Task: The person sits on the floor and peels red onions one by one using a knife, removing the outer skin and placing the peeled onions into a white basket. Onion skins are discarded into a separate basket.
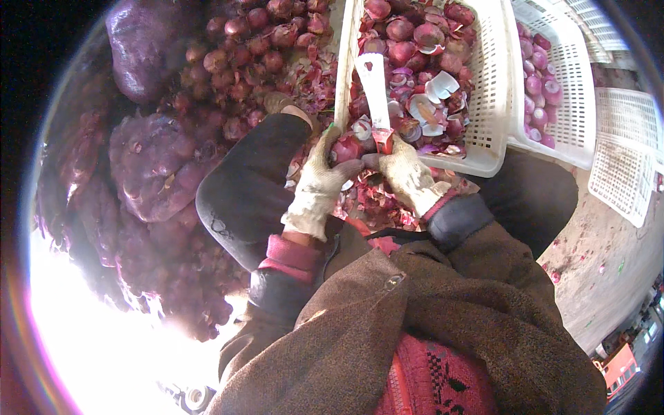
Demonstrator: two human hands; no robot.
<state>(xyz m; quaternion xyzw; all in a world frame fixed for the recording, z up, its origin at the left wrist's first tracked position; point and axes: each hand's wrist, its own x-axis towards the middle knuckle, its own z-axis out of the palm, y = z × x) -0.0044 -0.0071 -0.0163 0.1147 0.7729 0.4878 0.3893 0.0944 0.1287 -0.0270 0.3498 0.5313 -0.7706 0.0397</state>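
My left hand (320,181), in a pale knit glove, is closed around a red onion (346,148) at the near edge of a white plastic crate (490,104). Opposite it, my gloved right hand (404,168) grips a tool with a white, holed upper part (374,91) and a red lower part (383,140); the tool's exact kind cannot be told. The two hands nearly meet, fingertips beside the onion. Beyond them the crate holds red onions (400,30) and loose skins, with some white curved pieces (442,87) on top.
Unpeeled onions (236,57) are heaped at the upper left, beside filled purple mesh sacks (150,166). A second white crate (576,104) holds peeled onions (539,85). Further right stand more white crates (622,176). Onion skins (384,207) litter the ground between the knees.
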